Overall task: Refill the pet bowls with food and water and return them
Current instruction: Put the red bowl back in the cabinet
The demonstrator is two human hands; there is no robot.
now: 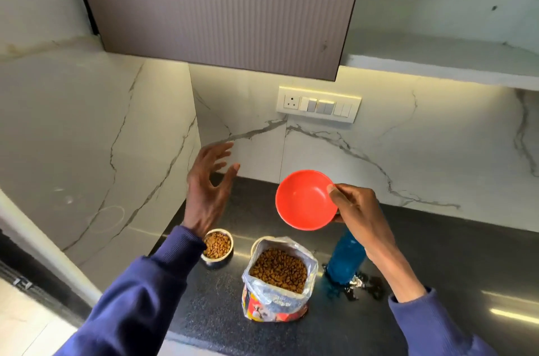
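Observation:
My right hand (357, 211) grips the rim of an empty red bowl (303, 199) and holds it tilted in the air above the dark counter (423, 262). My left hand (208, 189) is raised over the counter's left end with fingers spread, holding nothing. Below that hand a small steel bowl (218, 247) full of brown kibble stands on the counter. An open bag of kibble (278, 277) stands upright at the middle front. A blue water bottle (345, 261) stands to the bag's right, partly hidden by my right wrist.
Spilled water (361, 287) lies around the bottle's base. A marble wall backs the counter, with a switch panel (319, 105) on it. A ribbed cabinet door (215, 5) hangs overhead, and a white shelf (443, 67) runs to its right.

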